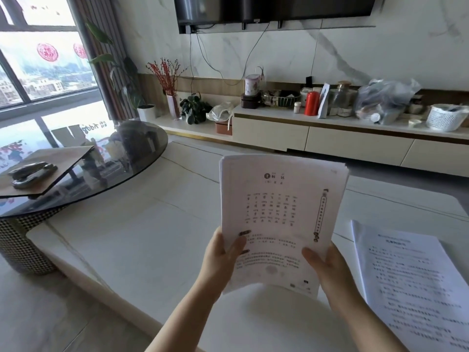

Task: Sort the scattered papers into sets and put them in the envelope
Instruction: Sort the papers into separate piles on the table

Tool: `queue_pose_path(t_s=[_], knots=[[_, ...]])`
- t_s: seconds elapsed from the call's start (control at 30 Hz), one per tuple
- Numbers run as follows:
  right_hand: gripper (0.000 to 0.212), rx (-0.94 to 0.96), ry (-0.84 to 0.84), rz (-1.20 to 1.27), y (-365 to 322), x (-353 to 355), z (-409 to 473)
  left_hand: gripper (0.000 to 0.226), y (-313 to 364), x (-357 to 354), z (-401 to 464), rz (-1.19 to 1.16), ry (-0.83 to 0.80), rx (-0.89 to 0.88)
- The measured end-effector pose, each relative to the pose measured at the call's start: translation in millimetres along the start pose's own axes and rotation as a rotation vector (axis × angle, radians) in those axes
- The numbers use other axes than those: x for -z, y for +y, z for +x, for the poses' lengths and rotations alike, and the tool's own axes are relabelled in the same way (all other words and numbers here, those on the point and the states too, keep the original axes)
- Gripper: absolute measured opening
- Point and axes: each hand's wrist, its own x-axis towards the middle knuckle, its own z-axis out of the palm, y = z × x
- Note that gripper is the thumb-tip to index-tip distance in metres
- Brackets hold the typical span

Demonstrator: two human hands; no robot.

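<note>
Both hands up off the desk (142, 224), holding one stack of papers (279, 214) between them. Left hand (219, 260) grips the stack's lower left edge, thumb across the printed face, other fingers hidden behind. Right hand (327, 270) grips the lower right corner the same way, thumb on the front. Both grips closed on the stack. The stack is raised and tilted back toward the camera, printed side facing the person; its top edges are slightly fanned, so several sheets, not squared up. The top sheet shows a heading, a grid of characters, paragraphs below and a decorated strip down the right side. Text too blurred to read.

Just right of the right forearm, a second set of printed sheets (406, 283) lies flat on the white desk, running off the frame's right edge. Apart from the held stack, not touching.

Further left, a round dark glass table (121, 163) overlaps the desk's far left corner. On it lies a flat brown envelope (58, 161), with a dark stapler (30, 174) resting on top.

Farther back, a long low cabinet (330, 138) runs along the marble wall, cluttered: red canister (311, 103), white basket (444, 117), plastic bag (385, 100), jars, small potted plants. The bottom edge of a wall-mounted TV (274, 8) sits above it with cables hanging down. Window (38, 59) at far left with red decals.
</note>
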Motion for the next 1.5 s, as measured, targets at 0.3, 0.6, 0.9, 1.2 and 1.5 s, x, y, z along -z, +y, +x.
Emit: queue_pose_path(t_s=[0.3,0.6,0.9,1.2,1.5], knots=[[0.017,-0.133,-0.028,-0.153,20,1,-37,0.019,-13,5,-12,0.201,0.069,0.131],[0.01,-0.055,0.0,-0.12,-35,5,-115,0.015,19,32,-88,-0.004,0.196,0.254],[0.012,-0.127,0.079,0.029,-34,-3,-134,0.039,18,29,-122,0.332,0.249,0.173],[0.025,-0.298,-0.066,-0.09,30,-8,-73,0.028,-27,-44,-81,0.563,-0.14,0.133],[0.033,-0.374,-0.391,0.257,18,-41,-56,0.034,-19,-46,-45,-0.082,-0.048,0.515]])
